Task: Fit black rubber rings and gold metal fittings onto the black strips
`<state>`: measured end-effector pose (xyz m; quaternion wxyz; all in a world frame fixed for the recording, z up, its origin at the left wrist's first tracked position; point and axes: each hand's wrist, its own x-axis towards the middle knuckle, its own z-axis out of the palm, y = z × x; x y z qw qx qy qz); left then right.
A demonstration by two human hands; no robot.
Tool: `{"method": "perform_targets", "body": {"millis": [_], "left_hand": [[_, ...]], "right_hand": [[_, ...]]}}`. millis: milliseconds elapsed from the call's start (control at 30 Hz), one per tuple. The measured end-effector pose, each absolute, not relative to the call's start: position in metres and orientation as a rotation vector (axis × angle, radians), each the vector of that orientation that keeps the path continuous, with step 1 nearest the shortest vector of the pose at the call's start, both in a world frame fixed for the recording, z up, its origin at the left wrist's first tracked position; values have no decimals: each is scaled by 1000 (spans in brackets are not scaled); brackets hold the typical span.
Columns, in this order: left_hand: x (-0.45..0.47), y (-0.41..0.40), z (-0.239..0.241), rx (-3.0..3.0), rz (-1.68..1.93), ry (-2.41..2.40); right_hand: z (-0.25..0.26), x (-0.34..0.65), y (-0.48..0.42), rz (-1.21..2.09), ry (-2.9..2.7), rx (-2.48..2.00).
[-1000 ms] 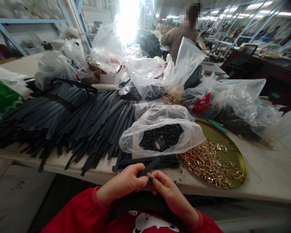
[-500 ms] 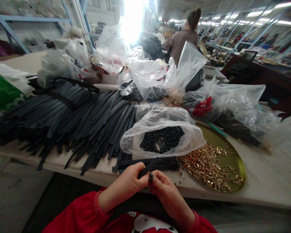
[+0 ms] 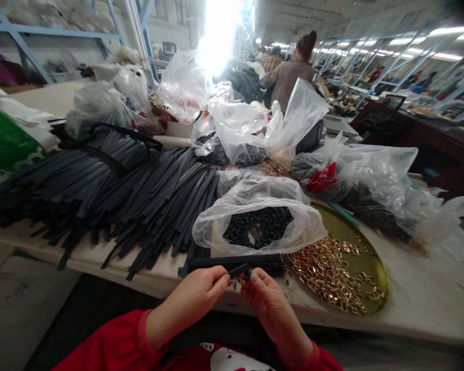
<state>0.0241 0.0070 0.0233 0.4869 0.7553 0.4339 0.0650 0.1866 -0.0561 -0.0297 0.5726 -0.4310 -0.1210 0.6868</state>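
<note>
My left hand [image 3: 198, 297] and my right hand [image 3: 263, 297] meet at the table's near edge. Both pinch one short black strap [image 3: 238, 270] between their fingertips; my right fingers close on its far end, where a small black loop seems to sit. Just beyond the hands lie a few black straps [image 3: 232, 262] flat on the table. Behind them stands an open clear bag of small black loops [image 3: 258, 228]. A round gold tray [image 3: 371, 242] with several gold metal buckles [image 3: 332, 270] lies to the right.
A large heap of black straps [image 3: 112, 190] covers the table's left half. Clear plastic bags [image 3: 371, 170] of parts crowd the back and right. A green bag [image 3: 3, 144] sits far left. Another person [image 3: 290, 74] works at a bench behind. The pale tabletop [image 3: 425, 299] runs to the right.
The strap's free end, which pointed up and right, has dropped low between my fingertips. Both hands have shifted slightly forward toward the table edge.
</note>
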Motion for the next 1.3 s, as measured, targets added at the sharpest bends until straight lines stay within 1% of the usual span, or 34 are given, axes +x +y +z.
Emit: {"method": "perform_targets", "body": {"millis": [133,367,600,800,900,1000,1167,1233,1300], "left_hand": [[26,3,26,1864,135,1079],[28,0,30,1851,98,1074],[29,-1,26,1936,34,981],[33,-2,18,1996,24,958],[32,-1,19,1829,-24,958],[30,1,25,1685,-111,955],[34,3,18,1612,-74,994],[38,2,9,1550,-55,970],[43,1,1,1480,-39,952]], "right_hand": [[-34,186,-57,1489,-347,-1102],[-41,189,-58,1449,-389,-1201],[-38,191,-61,1368,-782,-1307],[-40,184,-62,1372,-935,-1305],[-37,192,-59,1397,-904,-1307],[-31,204,-54,1423,-726,-1316],[-30,193,-53,1563,-584,-1130],[-35,181,-54,1489,-629,-1167],[-40,174,-56,1335,-739,-1285]]}}
